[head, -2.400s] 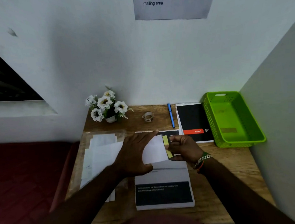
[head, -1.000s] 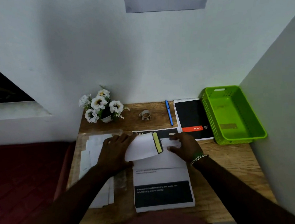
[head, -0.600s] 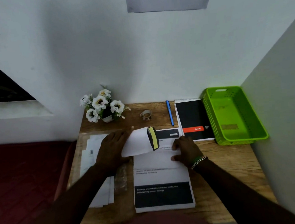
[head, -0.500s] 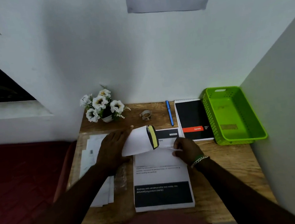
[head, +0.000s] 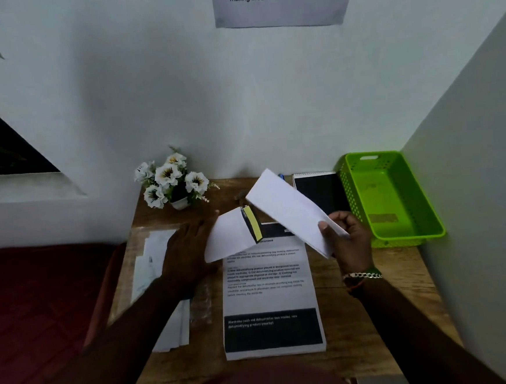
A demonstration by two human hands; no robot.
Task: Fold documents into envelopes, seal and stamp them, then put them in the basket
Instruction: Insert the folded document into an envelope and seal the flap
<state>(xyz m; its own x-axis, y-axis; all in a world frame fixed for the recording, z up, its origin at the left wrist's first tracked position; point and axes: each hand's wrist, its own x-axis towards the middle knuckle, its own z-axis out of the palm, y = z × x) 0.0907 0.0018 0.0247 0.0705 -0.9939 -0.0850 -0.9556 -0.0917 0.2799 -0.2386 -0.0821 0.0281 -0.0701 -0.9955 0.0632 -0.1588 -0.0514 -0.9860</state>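
My left hand [head: 187,254] holds a white envelope [head: 228,236] above the desk, its open flap with a yellow adhesive strip [head: 252,223] pointing right. My right hand [head: 348,242] grips a folded white document [head: 292,210] by its near end, raised and tilted toward the back left, its far end just past the envelope's flap. Under both hands lies a stack of printed documents [head: 269,305] with a black band at the near end. The green basket [head: 423,223] stands at the right edge of the desk, with a small brownish item inside.
A pot of white flowers [head: 172,183] stands at the back left. A black notebook [head: 321,189] lies beside the basket, with a blue pen [head: 281,176] mostly hidden behind the document. More envelopes [head: 158,278] lie at the left. Walls close in behind and on the right.
My right hand has lifted the folded document off the stack and raised it toward the envelope's flap. My left hand has kept hold of the envelope.
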